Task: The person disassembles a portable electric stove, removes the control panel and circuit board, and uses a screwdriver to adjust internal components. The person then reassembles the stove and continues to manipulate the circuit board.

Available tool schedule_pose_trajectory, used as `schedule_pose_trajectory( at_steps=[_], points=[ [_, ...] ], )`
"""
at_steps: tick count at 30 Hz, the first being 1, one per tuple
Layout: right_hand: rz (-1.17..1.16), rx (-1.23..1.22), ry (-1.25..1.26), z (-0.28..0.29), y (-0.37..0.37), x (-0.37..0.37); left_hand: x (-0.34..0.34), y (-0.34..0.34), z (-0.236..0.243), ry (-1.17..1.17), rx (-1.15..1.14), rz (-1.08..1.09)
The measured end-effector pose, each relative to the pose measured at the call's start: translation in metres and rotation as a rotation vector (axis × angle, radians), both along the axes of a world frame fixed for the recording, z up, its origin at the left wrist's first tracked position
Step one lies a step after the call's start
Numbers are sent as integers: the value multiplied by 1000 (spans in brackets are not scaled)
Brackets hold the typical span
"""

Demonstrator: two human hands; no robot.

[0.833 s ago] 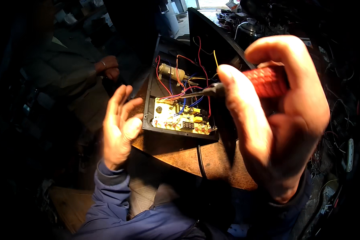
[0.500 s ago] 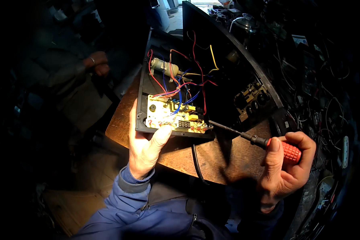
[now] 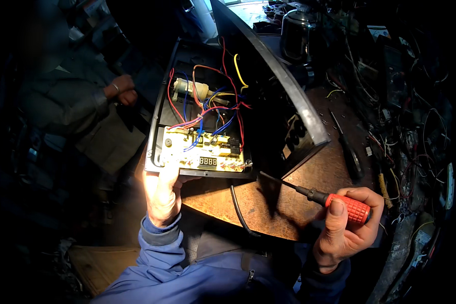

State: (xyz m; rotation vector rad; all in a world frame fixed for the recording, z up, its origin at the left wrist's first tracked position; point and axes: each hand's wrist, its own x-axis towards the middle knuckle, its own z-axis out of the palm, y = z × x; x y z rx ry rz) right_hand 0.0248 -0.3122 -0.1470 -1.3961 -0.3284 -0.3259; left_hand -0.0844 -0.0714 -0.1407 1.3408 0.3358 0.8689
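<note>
My left hand (image 3: 162,197) grips the lower left corner of an open black housing (image 3: 167,106), thumb over its front edge. Inside are a pale cylindrical component (image 3: 190,88), red, blue and yellow wires, and a yellow circuit board (image 3: 197,147) with a small segment display. A hinged-looking dark panel (image 3: 299,106) stands open at its right, with further parts mostly in shadow. My right hand (image 3: 347,228) holds a screwdriver (image 3: 348,207) by its red ridged handle; its tip points toward the board's right end, just outside it.
Under the housing is a worn wooden bench (image 3: 223,213). A person's hands (image 3: 121,91) rest together at the left. A silver kettle (image 3: 296,35) stands behind the panel. Tangled wires (image 3: 415,147) and a long dark tool (image 3: 347,147) lie at the right.
My left hand has moved from beside the housing to gripping its corner. My right hand with the screwdriver has dropped from over the housing to lower right. The housing appears shifted left.
</note>
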Motion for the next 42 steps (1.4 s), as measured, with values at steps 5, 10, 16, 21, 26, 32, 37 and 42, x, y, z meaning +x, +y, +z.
schedule_pose_trajectory(
  at_steps=[5,10,16,21,26,32,37,42],
  points=[
    [103,36,-8,-20,9,-2,-5,16,-8,18,86,-4],
    [161,-146,-315,-30,17,0,-9,24,-18,2,114,43],
    [168,-304,-387,-29,24,-22,-2,23,-29,-124,107,85],
    [178,-318,-368,-30,21,-27,1,21,-44,-177,83,83],
    [120,-247,-328,-31,33,-35,-2,12,-43,134,223,-60],
    [108,-294,-402,-25,34,-33,2,10,-38,178,219,-161],
    [126,-256,-398,-28,35,-32,5,8,-34,204,237,-180],
    [450,-405,-221,5,29,-20,-1,8,-36,240,226,-175]
  ],
)
